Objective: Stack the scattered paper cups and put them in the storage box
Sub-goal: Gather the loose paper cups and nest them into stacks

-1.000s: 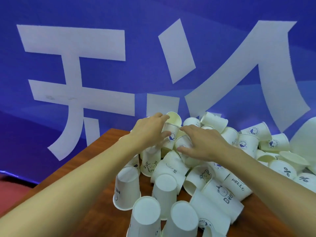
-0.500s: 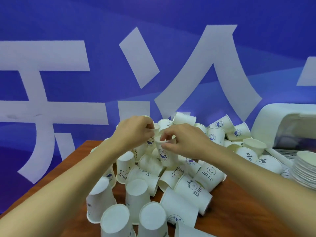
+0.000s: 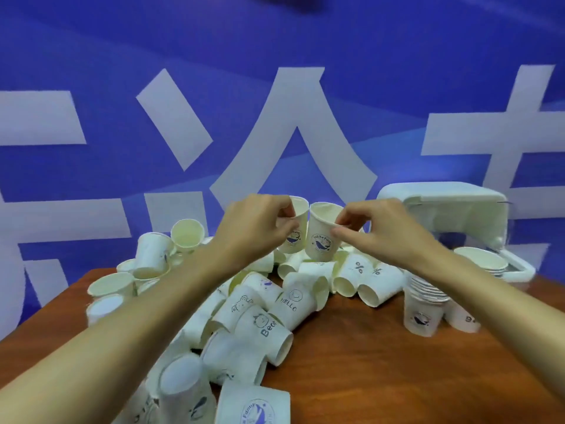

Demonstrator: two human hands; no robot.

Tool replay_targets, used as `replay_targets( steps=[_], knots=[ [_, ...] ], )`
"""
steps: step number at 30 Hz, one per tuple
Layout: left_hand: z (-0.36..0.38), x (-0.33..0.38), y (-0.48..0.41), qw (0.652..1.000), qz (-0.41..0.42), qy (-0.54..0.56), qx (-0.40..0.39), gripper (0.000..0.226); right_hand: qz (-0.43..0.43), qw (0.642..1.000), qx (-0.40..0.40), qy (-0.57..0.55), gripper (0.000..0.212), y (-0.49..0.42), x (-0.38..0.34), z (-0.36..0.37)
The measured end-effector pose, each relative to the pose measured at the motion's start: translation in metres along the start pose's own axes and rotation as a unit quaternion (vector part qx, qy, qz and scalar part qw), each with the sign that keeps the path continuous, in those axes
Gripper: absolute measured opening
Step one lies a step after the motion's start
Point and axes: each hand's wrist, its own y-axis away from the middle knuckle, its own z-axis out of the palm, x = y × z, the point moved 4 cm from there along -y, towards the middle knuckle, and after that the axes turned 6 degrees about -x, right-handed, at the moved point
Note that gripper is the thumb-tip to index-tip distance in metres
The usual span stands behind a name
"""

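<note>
Each of my hands holds one white paper cup upright above the pile. My left hand (image 3: 258, 229) grips a cup with a blue whale print (image 3: 296, 229); my right hand (image 3: 376, 232) pinches the rim of a second whale cup (image 3: 321, 237) right beside it, the two cups nearly touching. Below them several loose cups (image 3: 269, 313) lie scattered on the wooden table (image 3: 382, 362), some on their sides, some upside down. A stack of nested cups (image 3: 423, 304) stands upright at the right. The white storage box (image 3: 452, 215) with its lid raised sits at the back right.
A blue wall with large white characters (image 3: 293, 142) rises behind the table. More stacked cups (image 3: 486, 263) lie inside the box. Upside-down cups (image 3: 183, 390) crowd the near left edge. Bare wood shows at the front right.
Both hands lifted a cup each off the pile and raised them. The view swung right, bringing the storage box and the cup stack further into view.
</note>
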Motion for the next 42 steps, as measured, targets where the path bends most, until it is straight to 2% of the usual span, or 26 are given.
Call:
replay_targets(
  steps=[3,7,11,13,16,20,23,27,30,32,35,39,42],
  knots=[
    [0.022,0.046,-0.013,0.998,0.052,0.020,0.014,0.013,0.022,0.998,0.053,0.019,0.009,0.027,0.029,-0.045],
    [0.047,0.112,-0.030,0.991,0.096,0.090,0.037,0.007,0.054,0.982,0.175,0.050,0.007,0.071,0.075,-0.102],
    [0.072,0.167,-0.045,0.977,0.144,0.160,0.006,0.006,0.103,0.968,0.208,0.096,0.005,0.115,0.126,-0.134],
    [0.083,0.182,-0.047,0.974,0.155,0.167,-0.013,0.006,0.108,0.965,0.195,0.139,0.009,0.134,0.144,-0.141],
    [0.095,0.189,-0.048,0.973,0.159,0.166,-0.020,0.004,0.105,0.967,0.178,0.147,0.020,0.155,0.162,-0.147],
    [0.103,0.186,-0.048,0.975,0.161,0.146,-0.037,0.003,0.100,0.969,0.190,0.126,0.016,0.163,0.170,-0.148],
    [0.113,0.185,-0.048,0.978,0.152,0.110,-0.085,0.014,0.085,0.976,0.171,0.106,0.015,0.159,0.167,-0.139],
    [0.137,0.187,-0.045,0.969,0.149,0.065,-0.187,0.032,0.103,0.986,0.070,0.108,0.018,0.148,0.172,-0.124],
    [0.147,0.184,-0.044,0.964,0.146,0.087,-0.202,0.032,0.138,0.981,-0.040,0.128,0.012,0.142,0.184,-0.104],
    [0.149,0.182,-0.047,0.962,0.141,0.116,-0.204,0.030,0.150,0.976,-0.080,0.133,0.012,0.141,0.189,-0.089],
    [0.147,0.178,-0.051,0.960,0.148,0.095,-0.219,0.030,0.155,0.980,-0.057,0.114,0.016,0.141,0.194,-0.078],
    [0.143,0.162,-0.056,0.965,0.158,0.029,-0.208,0.033,0.132,0.978,-0.059,0.148,0.017,0.146,0.197,-0.061],
    [0.144,0.153,-0.055,0.964,0.144,0.053,-0.218,0.037,0.128,0.978,-0.062,0.152,0.021,0.144,0.198,-0.056]
  ],
)
